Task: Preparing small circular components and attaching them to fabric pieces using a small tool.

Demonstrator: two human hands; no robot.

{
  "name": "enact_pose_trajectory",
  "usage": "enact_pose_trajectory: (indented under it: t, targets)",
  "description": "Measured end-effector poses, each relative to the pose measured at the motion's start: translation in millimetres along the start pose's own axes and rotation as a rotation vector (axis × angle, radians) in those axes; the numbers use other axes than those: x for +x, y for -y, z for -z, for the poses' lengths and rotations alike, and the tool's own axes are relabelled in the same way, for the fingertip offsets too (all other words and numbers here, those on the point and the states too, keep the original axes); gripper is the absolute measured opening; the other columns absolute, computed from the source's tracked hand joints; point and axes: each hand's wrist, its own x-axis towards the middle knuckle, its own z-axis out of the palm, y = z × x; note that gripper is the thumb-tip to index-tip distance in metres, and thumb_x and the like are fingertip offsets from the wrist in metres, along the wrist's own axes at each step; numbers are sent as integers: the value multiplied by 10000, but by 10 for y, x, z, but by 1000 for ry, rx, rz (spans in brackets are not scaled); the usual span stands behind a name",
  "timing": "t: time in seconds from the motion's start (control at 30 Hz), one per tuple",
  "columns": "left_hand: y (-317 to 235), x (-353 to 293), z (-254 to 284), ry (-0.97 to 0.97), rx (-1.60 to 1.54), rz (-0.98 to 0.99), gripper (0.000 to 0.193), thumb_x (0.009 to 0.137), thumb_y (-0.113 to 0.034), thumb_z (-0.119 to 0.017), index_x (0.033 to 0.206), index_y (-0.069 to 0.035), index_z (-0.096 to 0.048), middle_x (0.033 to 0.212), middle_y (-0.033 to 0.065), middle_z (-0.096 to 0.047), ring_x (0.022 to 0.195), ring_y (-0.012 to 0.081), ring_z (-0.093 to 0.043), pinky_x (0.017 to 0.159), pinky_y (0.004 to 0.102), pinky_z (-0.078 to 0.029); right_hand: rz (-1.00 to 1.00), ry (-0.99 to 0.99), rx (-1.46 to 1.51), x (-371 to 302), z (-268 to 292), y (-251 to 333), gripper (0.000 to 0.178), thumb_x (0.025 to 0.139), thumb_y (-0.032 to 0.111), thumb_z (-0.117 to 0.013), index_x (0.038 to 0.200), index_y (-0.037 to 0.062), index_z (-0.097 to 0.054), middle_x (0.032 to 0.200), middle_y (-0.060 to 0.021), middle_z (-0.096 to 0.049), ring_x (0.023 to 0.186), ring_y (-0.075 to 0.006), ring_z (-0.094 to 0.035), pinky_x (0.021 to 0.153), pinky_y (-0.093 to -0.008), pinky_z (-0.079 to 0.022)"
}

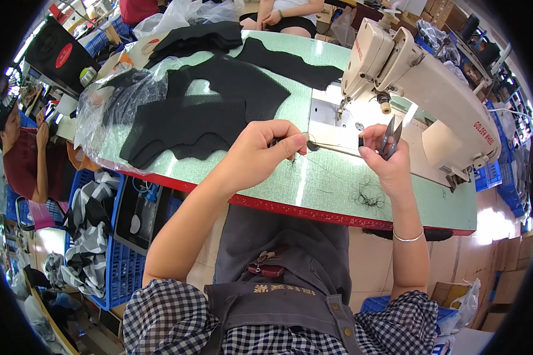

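left hand pinched on black thread, right hand clamped on thread snips, clear plastic bag far left

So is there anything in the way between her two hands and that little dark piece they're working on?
Nothing visible. The left hand pinches a small dark piece and the right hand grips its other end, with thread snips tucked in that hand. Only bare green table lies beneath them.

**Checked sleeves, grey apron**

Short black-and-white gingham sleeves end above both elbows. A grey apron with a line of yellow stitched characters covers the lap. A thin silver bangle circles the wrist below the right hand.
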Motion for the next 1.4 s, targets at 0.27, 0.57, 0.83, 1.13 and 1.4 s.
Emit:
enact_pose_trajectory:
  t: [0.27, 0.57, 0.83, 1.13, 1.4]
  targets:
    - [247, -14, 83, -47, 281, 59, 214, 868, -182, -543, 764, -3, -597, 682, -25, -562, 642, 36, -444, 588, 190, -370, -66, -134, 397, -4, 42, -15, 238, 748, 37, -624, 971, 5, -548, 761, 13, -494, 499, -1, -336, 390, -149, -242]
    - [371, -11, 399, -230, 496, 42, 254, 860, -209, -552, 717, -3, -593, 644, -2, -563, 610, 57, -467, 568, 215, -384, -23, -175, 453, -22, 397, 40, 229, 788, 77, -578, 1007, 18, -551, 736, 3, -472, 549, -17, -363, 387, -136, -245]
    - [442, 9, 302, -304, 685, 27, 230, 832, -202, -565, 718, -6, -601, 612, 57, -572, 557, 113, -492, 548, 269, -385, -40, -68, 844, -102, 441, 164, 235, 871, 161, -509, 1047, 7, -525, 1042, -124, -542, 704, -62, -440, 374, -114, -317]
    - [402, 29, 262, -322, 830, 26, 227, 809, -176, -559, 647, -21, -592, 625, 94, -592, 585, 246, -570, 551, 347, -418, 65, -36, 867, -146, 526, 154, 220, 898, 176, -462, 1038, 9, -490, 909, -101, -560, 710, -95, -497, 361, -118, -294]
    - [11, -182, 40, -635, 779, -283, 400, 825, -183, -553, 1165, -5, -440, 647, 32, -485, 542, 107, -474, 487, 226, -359, 310, -182, 105, -253, 354, 180, 240, 788, 11, -594, 1000, -24, -489, 782, -102, -580, 653, -128, -562, 577, -230, -468]
